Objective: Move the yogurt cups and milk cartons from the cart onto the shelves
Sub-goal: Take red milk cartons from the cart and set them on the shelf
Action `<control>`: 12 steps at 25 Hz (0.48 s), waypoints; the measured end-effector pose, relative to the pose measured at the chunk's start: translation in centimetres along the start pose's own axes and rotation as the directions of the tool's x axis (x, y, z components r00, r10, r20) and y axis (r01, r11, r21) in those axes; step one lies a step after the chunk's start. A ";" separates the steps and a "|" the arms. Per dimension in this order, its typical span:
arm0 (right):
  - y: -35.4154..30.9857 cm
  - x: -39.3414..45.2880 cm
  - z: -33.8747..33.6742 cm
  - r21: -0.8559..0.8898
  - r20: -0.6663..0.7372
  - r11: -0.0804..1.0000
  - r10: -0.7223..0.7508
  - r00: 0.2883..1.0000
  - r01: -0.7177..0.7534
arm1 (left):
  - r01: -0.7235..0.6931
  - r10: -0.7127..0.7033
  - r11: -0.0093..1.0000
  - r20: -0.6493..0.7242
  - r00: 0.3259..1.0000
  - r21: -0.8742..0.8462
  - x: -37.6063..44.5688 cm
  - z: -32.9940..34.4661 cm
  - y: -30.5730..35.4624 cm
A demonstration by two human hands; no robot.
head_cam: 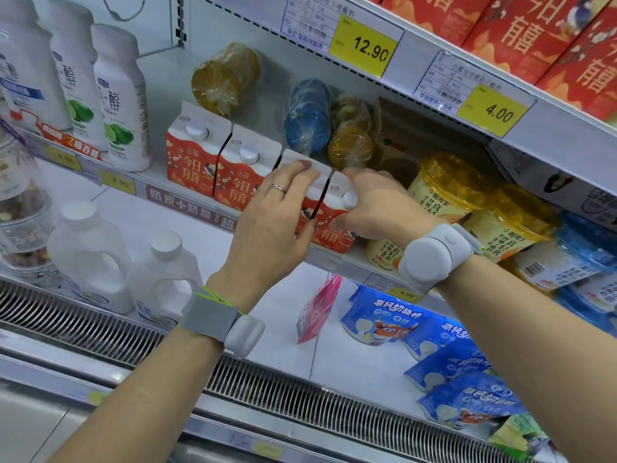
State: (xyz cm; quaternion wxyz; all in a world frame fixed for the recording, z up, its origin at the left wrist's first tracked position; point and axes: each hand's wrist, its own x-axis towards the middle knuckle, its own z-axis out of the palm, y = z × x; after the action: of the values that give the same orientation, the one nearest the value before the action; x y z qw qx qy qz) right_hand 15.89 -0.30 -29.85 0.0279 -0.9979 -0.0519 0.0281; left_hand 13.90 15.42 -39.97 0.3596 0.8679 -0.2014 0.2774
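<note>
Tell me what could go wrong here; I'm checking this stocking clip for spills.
The right hand and left hand each hold a red carton at the shelf's front edge; either could tip off. Pushing them back may knock the wrapped cup stacks behind or crowd the yellow tubs alongside.

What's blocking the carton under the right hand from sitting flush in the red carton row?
Nothing visible. The right hand grips the end carton, already on the shelf edge beside the carton the left hand holds. On its other side stand yellow-lidded yogurt cups; whether they touch it is unclear.
</note>
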 end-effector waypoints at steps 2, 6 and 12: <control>0.0 0.0 0.1 -0.002 0.003 1.000 0.007 1.000 -0.007 | 0.008 -0.008 1.000 -0.008 1.000 0.013 0.0 0.1 0.0; 0.0 0.6 0.3 -0.023 0.015 0.999 0.035 0.999 -0.034 | 0.015 -0.014 1.000 -0.024 1.000 0.022 0.2 0.2 -0.1; -0.1 1.0 0.9 -0.070 -0.023 0.997 0.040 0.999 -0.042 | 0.031 -0.030 0.999 -0.037 0.999 0.033 0.1 0.4 0.1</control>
State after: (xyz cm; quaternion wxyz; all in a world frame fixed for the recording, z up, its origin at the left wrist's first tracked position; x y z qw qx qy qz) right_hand 16.81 -0.10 -30.83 -0.0071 -0.9993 -0.0320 0.0163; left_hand 14.03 15.04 -40.06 0.3526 0.8716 -0.1767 0.2911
